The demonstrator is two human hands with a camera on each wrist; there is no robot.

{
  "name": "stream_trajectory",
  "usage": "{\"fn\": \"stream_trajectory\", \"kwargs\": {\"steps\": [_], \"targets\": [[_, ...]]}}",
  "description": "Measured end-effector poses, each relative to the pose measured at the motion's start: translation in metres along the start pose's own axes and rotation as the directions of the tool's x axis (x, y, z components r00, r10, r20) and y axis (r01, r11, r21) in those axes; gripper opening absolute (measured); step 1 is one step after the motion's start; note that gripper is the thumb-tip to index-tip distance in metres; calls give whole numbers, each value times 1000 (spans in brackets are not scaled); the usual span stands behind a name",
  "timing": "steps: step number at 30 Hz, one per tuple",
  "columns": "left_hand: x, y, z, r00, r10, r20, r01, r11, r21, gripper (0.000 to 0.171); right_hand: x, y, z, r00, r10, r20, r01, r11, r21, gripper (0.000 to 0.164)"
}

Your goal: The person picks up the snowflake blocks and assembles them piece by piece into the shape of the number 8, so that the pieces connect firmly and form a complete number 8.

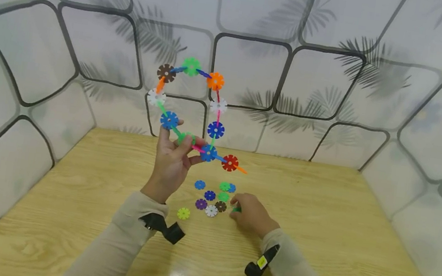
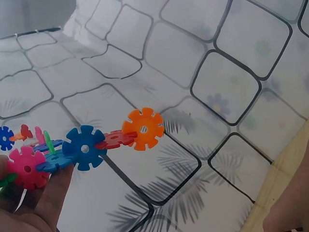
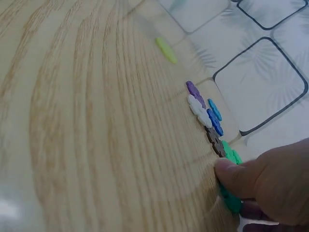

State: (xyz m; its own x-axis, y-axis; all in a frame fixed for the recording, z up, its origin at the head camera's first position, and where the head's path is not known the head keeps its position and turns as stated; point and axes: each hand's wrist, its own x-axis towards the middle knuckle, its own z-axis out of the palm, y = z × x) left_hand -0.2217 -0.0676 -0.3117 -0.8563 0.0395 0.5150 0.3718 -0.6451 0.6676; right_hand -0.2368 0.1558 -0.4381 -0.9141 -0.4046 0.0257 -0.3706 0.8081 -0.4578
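My left hand (image 1: 170,161) holds up a loop of interlocking snowflake discs (image 1: 215,130), gripping it at the lower left between thumb and fingers. The discs are notched and many-coloured; a short tail with a red disc (image 1: 230,163) and an edge-on orange one sticks out to the right. In the left wrist view, a pink disc (image 2: 27,168) sits beside the fingers. Low over the table, my right hand (image 1: 254,214) pinches a green snowflake disc (image 3: 230,197) between thumb and fingers, partly hidden by them, at the right edge of the loose discs.
Several loose discs lie in a cluster on the wooden table (image 1: 87,213), among them a white one (image 1: 211,210), a purple one (image 1: 201,204) and a brown one (image 1: 220,206). A yellow-green disc (image 1: 183,213) lies apart, nearer me. Patterned cloth walls (image 1: 251,71) enclose the table behind and at both sides.
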Motion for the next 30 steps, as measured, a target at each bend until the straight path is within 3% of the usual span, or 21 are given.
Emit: {"fn": "stream_trajectory", "kwargs": {"steps": [3, 6, 8, 10, 12, 16, 19, 21, 25, 30], "targets": [[1, -1, 1, 1000, 1, -3, -1, 1000, -11, 24, -3, 0, -6, 999, 45, 8, -45, 999, 16, 14], [3, -2, 1, 1000, 2, -10, -2, 1000, -21, 24, -4, 1, -11, 999, 38, -22, -37, 998, 44, 10], [3, -2, 0, 1000, -1, -16, 0, 1000, -23, 23, -5, 0, -14, 998, 24, -63, -16, 992, 122, 9], [4, -2, 0, 1000, -4, -22, 4, 1000, -20, 23, -9, -3, -20, 994, 17, -111, 12, 967, 255, 8], [3, -1, 0, 999, -11, -32, 11, 1000, -20, 23, -13, -7, -28, 985, 15, -171, 57, 911, 408, 11], [2, 1, -1, 998, -22, -52, 21, 999, -29, 25, -24, -21, -49, 962, 11, -272, 175, 740, 650, 18], [2, 2, -1, 997, -27, -66, 25, 999, -36, 24, -31, -33, -64, 943, -7, -331, 265, 616, 742, 21], [2, 2, -1, 997, -31, -73, 29, 999, -37, 25, -34, -39, -72, 930, -24, -366, 316, 559, 767, 23], [2, 2, 0, 995, -43, -91, 39, 998, -53, 24, -38, -46, -83, 900, -47, -434, 394, 513, 763, 24], [2, 1, 1, 991, -60, -120, 52, 996, -70, 23, -40, -50, -88, 868, -51, -495, 452, 497, 741, 24]]}}
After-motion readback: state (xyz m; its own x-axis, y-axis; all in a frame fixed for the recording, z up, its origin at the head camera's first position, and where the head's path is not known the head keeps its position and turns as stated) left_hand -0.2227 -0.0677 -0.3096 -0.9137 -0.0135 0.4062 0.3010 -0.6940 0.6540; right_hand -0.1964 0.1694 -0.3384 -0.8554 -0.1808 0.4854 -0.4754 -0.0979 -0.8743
